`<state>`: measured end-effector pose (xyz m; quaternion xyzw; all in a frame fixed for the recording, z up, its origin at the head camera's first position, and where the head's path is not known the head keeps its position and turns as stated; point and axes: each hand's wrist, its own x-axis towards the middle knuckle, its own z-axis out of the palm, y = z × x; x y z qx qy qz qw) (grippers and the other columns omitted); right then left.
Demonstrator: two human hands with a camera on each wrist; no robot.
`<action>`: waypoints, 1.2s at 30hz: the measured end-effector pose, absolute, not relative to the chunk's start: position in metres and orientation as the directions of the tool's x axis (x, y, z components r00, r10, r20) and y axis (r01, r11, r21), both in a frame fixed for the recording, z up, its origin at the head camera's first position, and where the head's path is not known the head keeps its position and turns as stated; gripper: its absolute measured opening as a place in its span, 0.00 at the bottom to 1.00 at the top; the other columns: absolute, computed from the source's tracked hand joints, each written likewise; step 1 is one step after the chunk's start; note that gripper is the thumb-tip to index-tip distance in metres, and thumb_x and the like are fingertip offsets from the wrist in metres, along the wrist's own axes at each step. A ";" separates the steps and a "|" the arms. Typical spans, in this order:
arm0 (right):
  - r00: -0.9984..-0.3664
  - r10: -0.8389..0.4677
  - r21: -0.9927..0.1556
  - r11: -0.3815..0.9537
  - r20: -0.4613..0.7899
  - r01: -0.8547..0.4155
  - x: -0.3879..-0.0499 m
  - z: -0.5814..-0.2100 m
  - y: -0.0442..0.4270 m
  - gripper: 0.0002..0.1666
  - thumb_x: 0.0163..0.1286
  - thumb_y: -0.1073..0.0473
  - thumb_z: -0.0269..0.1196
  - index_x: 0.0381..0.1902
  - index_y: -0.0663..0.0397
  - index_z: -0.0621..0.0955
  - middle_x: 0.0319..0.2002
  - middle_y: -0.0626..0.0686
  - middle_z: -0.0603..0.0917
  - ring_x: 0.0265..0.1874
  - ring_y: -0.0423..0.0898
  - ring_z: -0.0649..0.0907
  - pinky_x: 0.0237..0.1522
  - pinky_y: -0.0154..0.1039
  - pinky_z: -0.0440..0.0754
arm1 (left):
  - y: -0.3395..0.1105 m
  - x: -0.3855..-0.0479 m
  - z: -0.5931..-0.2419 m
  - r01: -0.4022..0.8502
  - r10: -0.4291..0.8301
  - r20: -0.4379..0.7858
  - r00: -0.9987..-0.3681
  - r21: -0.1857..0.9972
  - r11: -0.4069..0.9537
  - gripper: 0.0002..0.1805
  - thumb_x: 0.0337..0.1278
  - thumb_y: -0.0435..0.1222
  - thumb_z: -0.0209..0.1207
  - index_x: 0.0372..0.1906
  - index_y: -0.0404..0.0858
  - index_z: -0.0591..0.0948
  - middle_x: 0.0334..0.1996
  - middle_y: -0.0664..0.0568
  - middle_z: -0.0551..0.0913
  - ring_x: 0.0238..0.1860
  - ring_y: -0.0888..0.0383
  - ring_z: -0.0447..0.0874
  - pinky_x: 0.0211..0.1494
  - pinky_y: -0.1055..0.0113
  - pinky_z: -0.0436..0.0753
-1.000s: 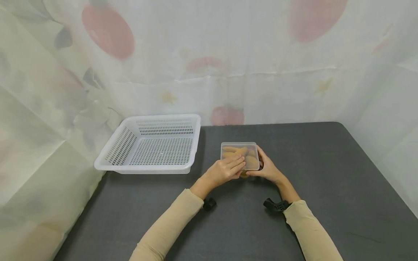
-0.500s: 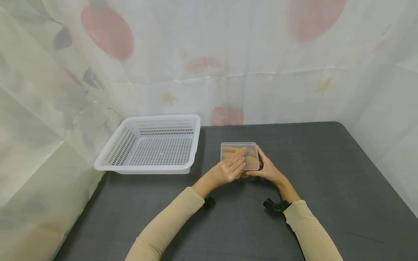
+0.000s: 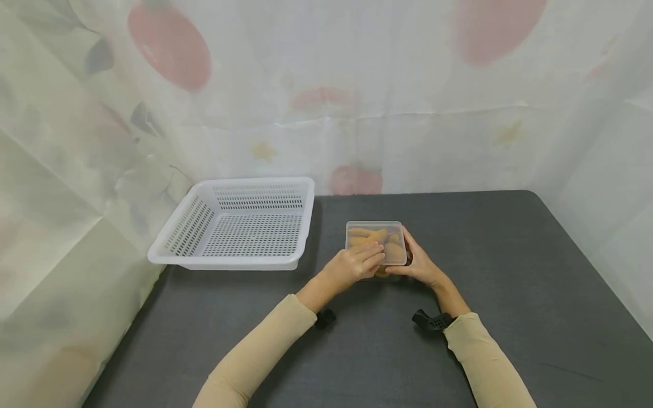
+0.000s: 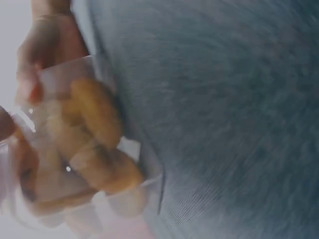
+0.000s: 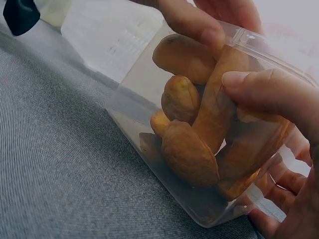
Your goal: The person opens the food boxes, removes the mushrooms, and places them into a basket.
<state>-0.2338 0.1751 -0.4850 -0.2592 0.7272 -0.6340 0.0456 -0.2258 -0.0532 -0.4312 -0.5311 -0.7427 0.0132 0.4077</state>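
Note:
A clear plastic food box (image 3: 393, 242) with its lid on stands on the dark table in the head view. Through its walls show several brownish-yellow oblong pieces (image 5: 188, 152), potato-like, their kind not certain. From the right, my right hand (image 3: 420, 264) grips the box, thumb on the near wall and fingers round the far side. My left hand (image 3: 355, 265) lies over the near left part of the lid. In the right wrist view its thumb (image 5: 192, 22) touches the box's near wall by the rim. The left wrist view is blurred; the box (image 4: 84, 144) fills its left side.
A white slotted plastic basket (image 3: 265, 263) sits at the table's back left, with nothing seen in it. The dark grey table (image 3: 510, 255) reaches to a pale printed curtain (image 3: 433, 141) behind. Another curtain (image 3: 66, 226) hangs along the left.

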 end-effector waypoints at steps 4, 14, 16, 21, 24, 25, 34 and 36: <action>-0.860 -0.444 -0.948 0.067 0.251 -0.311 -0.234 -0.484 0.176 0.66 0.55 0.68 0.70 0.78 0.55 0.39 0.67 0.74 0.61 0.49 0.30 0.78 0.45 0.29 0.84 | -0.056 -0.223 -0.426 0.814 0.807 0.546 -0.227 -0.348 0.465 0.22 0.53 0.45 0.67 0.52 0.39 0.84 0.52 0.51 0.86 0.53 0.59 0.86 0.45 0.75 0.86; -0.863 -0.442 -0.950 0.069 0.244 -0.304 -0.233 -0.484 0.178 0.67 0.54 0.69 0.71 0.78 0.54 0.39 0.68 0.72 0.60 0.50 0.29 0.77 0.45 0.28 0.83 | -0.047 -0.230 -0.427 0.690 0.837 0.546 -0.044 -0.589 0.421 0.15 0.57 0.44 0.65 0.44 0.39 0.86 0.43 0.52 0.89 0.47 0.60 0.88 0.48 0.76 0.86; -0.861 -0.445 -0.949 0.068 0.248 -0.308 -0.234 -0.484 0.178 0.66 0.54 0.69 0.71 0.78 0.55 0.39 0.67 0.72 0.61 0.50 0.29 0.77 0.45 0.28 0.83 | -0.047 -0.230 -0.428 0.656 0.835 0.551 -0.010 -0.626 0.421 0.14 0.56 0.44 0.65 0.42 0.39 0.87 0.41 0.53 0.89 0.46 0.61 0.88 0.47 0.75 0.86; -0.857 -0.442 -0.947 0.048 0.264 -0.316 -0.234 -0.485 0.176 0.66 0.54 0.71 0.70 0.78 0.55 0.39 0.66 0.73 0.61 0.50 0.30 0.78 0.45 0.29 0.84 | -0.046 -0.229 -0.429 0.617 0.845 0.535 0.012 -0.669 0.414 0.12 0.57 0.43 0.63 0.40 0.40 0.86 0.40 0.54 0.90 0.44 0.61 0.88 0.48 0.75 0.86; -0.868 -0.428 -0.950 0.057 0.254 -0.306 -0.232 -0.485 0.176 0.67 0.54 0.70 0.71 0.77 0.56 0.38 0.69 0.72 0.59 0.51 0.29 0.76 0.46 0.27 0.82 | -0.045 -0.227 -0.429 0.601 0.851 0.524 0.032 -0.691 0.402 0.12 0.56 0.42 0.64 0.39 0.39 0.86 0.39 0.53 0.90 0.43 0.60 0.88 0.49 0.75 0.86; -0.871 -0.423 -0.951 0.061 0.249 -0.302 -0.231 -0.485 0.175 0.67 0.54 0.70 0.71 0.77 0.56 0.38 0.69 0.72 0.59 0.52 0.28 0.76 0.46 0.27 0.82 | -0.045 -0.227 -0.430 0.593 0.851 0.523 0.042 -0.699 0.400 0.12 0.54 0.42 0.65 0.39 0.39 0.87 0.38 0.53 0.90 0.43 0.60 0.88 0.49 0.75 0.86; -0.879 -0.408 -0.950 0.076 0.247 -0.302 -0.229 -0.483 0.175 0.67 0.54 0.69 0.71 0.78 0.55 0.38 0.72 0.70 0.56 0.55 0.26 0.74 0.49 0.24 0.80 | -0.046 -0.227 -0.432 0.562 0.855 0.513 0.074 -0.730 0.389 0.15 0.48 0.45 0.67 0.39 0.40 0.87 0.39 0.54 0.89 0.43 0.60 0.88 0.50 0.75 0.85; -0.877 -0.411 -0.948 0.079 0.250 -0.308 -0.229 -0.482 0.174 0.67 0.54 0.69 0.71 0.78 0.55 0.38 0.72 0.70 0.56 0.56 0.26 0.73 0.50 0.23 0.79 | -0.046 -0.228 -0.432 0.565 0.852 0.517 0.083 -0.729 0.387 0.15 0.48 0.45 0.68 0.38 0.40 0.87 0.38 0.53 0.89 0.43 0.60 0.87 0.51 0.75 0.85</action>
